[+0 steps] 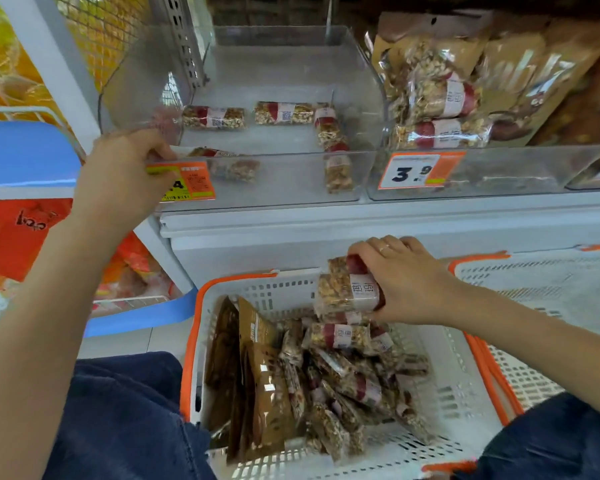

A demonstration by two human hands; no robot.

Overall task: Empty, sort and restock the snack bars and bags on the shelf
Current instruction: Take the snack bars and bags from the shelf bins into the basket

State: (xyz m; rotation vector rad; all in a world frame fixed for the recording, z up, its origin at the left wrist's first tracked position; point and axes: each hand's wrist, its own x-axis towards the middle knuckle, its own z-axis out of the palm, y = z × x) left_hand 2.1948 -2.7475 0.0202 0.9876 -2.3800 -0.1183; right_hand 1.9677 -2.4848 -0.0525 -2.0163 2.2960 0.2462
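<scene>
Fingers of right hand (pixel 400 278) grip snack bars (pixel 347 289) above white basket (pixel 465 403); left hand (pixel 125 168) pinches clear bin (pixel 274 178) rim.

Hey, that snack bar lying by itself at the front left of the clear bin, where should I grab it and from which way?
Take the front-left bar across its short width near the middle, coming down from above. It lies flat along the bin's front wall, which blocks a grip from the front. The left hand holds the bin's rim beside it; the right hand already grips bars over the basket.
</scene>
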